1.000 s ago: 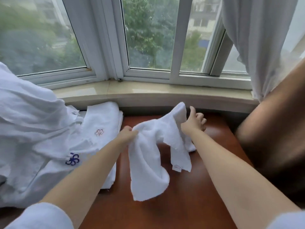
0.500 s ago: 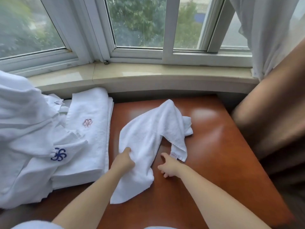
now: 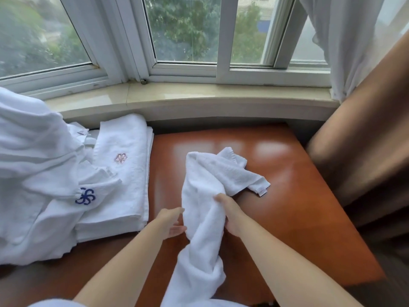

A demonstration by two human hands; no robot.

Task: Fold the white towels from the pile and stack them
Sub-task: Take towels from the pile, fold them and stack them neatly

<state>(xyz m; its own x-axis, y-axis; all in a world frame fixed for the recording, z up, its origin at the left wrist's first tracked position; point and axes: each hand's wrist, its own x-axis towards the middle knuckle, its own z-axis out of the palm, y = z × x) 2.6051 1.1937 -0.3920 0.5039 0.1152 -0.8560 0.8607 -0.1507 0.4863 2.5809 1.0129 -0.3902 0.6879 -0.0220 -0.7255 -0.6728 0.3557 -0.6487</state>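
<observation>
On the bench (image 3: 287,196), my right hand (image 3: 230,216) pinches the crumpled white towel (image 3: 203,196) at mid-length.
It runs from window side toward me; my left hand (image 3: 171,222), fingers relaxed, is just beside it.

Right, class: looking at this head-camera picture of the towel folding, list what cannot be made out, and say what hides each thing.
- Small white towel: its lower end runs off the bottom edge.
- Right hand: fingertips buried in the towel's folds.
- Left hand: whether it touches the towel is unclear.
- Folded stack: its left part lies under the loose pile, so no count.
- Towel label: print too small.
</observation>
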